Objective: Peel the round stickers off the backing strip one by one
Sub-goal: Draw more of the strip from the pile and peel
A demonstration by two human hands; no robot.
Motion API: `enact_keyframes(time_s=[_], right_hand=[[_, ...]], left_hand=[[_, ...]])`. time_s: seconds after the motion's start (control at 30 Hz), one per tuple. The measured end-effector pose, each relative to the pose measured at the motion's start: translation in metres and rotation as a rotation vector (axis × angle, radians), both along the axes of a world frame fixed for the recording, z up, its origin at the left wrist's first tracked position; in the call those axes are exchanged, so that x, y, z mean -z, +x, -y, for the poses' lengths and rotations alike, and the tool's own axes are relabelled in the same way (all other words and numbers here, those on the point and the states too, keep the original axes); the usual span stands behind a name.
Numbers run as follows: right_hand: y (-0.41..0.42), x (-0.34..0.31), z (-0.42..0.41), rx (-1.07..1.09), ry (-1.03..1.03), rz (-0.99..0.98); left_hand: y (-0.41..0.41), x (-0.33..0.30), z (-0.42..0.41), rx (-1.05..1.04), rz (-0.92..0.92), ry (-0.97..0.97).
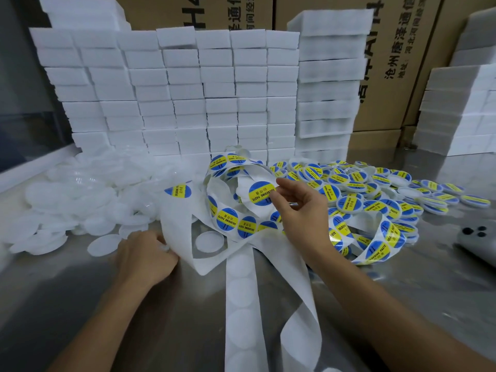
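A long white backing strip loops over the steel table, its near part bare with round marks, its far coils carrying blue-and-yellow round stickers. My right hand pinches one round sticker by its edge, held above the coils. My left hand rests on the table at the left, its fingers curled round the edge of the strip and a white round lid, partly hidden.
A heap of plain white round lids lies at the left. Labelled lids pile up at the right. Stacks of white foam blocks and cardboard boxes wall the back. A grey phone lies at the right edge.
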State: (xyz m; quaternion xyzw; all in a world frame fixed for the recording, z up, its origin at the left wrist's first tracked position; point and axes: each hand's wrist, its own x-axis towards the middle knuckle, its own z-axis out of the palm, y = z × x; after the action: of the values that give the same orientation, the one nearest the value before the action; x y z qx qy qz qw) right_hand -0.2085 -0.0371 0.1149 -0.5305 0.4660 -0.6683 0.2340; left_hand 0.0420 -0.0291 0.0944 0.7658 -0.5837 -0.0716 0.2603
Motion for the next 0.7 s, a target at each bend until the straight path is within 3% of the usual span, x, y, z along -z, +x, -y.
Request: enact_keyframes(time_s=[0.17,0.33,0.57,0.7], right_hand=[[0.001,0.002,0.002,0.028,0.000,-0.050],[0.002,0.003,0.003,0.030,-0.023,-0.055],[0.001,0.003,0.005,0.005,-0.023,-0.106],[0.005,0.001,0.001,-0.012,-0.015,-0.115]], left_hand=[[0.004,0.004,0.004,-0.024,-0.008,0.011],[0.006,0.008,0.009,-0.098,-0.033,-0.107],[0.012,-0.008,0.005,-0.260,-0.035,-0.609],[-0.001,-0.016,-0.004,-0.019,-0.011,-0.955]])
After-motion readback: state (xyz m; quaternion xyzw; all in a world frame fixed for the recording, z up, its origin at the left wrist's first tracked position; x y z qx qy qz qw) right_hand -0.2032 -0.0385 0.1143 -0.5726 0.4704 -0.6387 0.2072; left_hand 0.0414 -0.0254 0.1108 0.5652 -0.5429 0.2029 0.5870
